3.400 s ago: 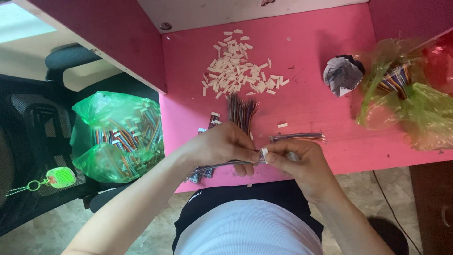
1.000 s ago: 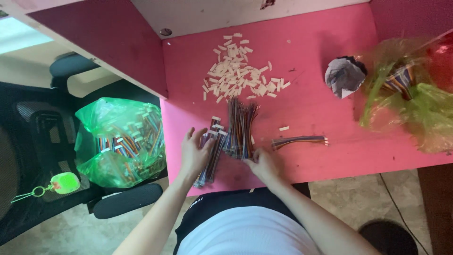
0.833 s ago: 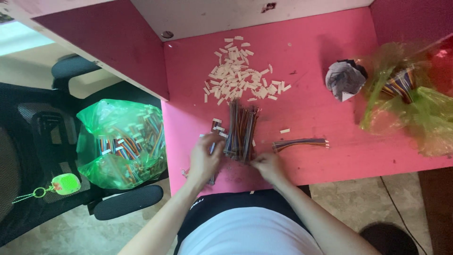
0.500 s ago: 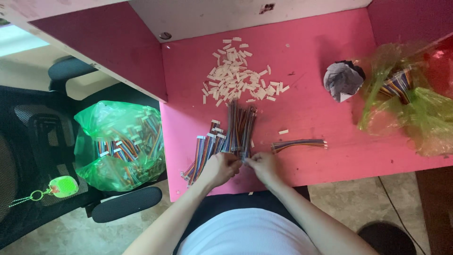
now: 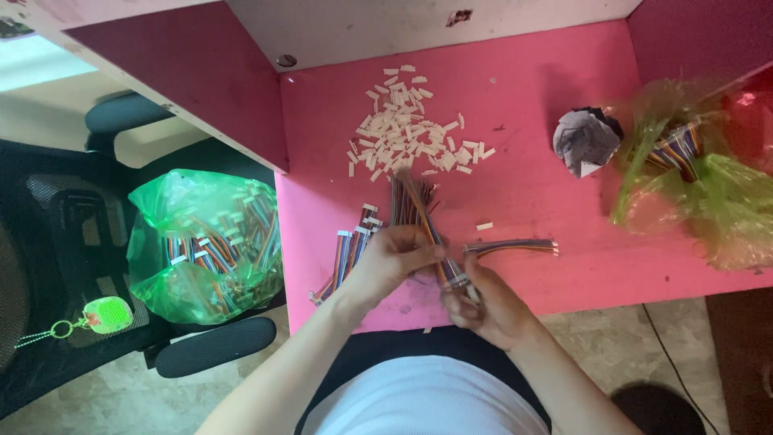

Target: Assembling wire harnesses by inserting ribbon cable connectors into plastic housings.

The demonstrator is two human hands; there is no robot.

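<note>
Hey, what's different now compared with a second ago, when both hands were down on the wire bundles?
Both hands have lifted off the pile toward the desk's near edge. The left hand and right hand now pinch one ribbon cable between them, its far end fanning up over the pile. The white connector heap, the lone cable, crumpled paper and both green bags stayed put.
</note>
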